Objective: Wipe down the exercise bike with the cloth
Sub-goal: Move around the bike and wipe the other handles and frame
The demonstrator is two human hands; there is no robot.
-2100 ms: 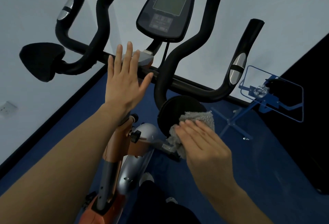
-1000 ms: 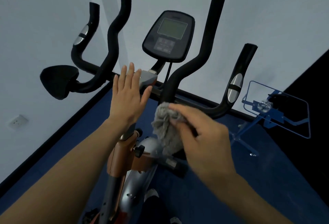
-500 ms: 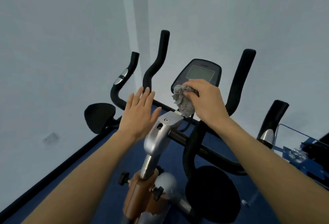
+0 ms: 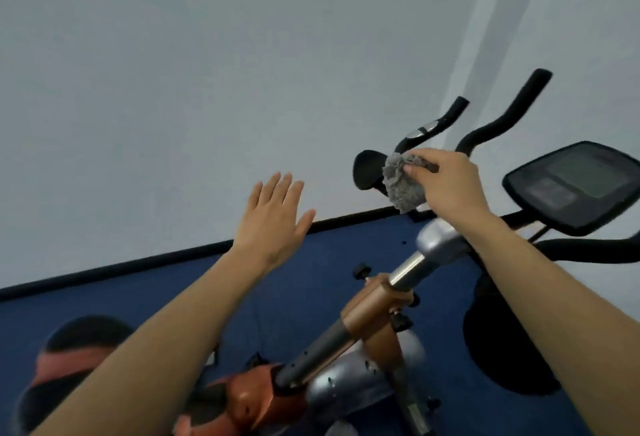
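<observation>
One grey cloth (image 4: 401, 184) pinched in the right grip (image 4: 448, 186), at the black arm pad (image 4: 367, 167) of the exercise bike (image 4: 438, 240), left grip (image 4: 273, 224) spread flat, holding nothing, one console (image 4: 581, 186) at right

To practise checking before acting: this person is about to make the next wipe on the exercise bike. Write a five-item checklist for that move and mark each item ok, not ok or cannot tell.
1. Grip on the cloth: ok, the right hand pinches it.
2. Spread of the cloth: not ok, it is bunched.
3. Contact with the black pad: cannot tell; the cloth overlaps it and the frame is blurred.
4. The left hand free: ok, fingers straight, holding nothing, apart from the bike.
5. The console untouched: ok, both hands are off it.
</observation>
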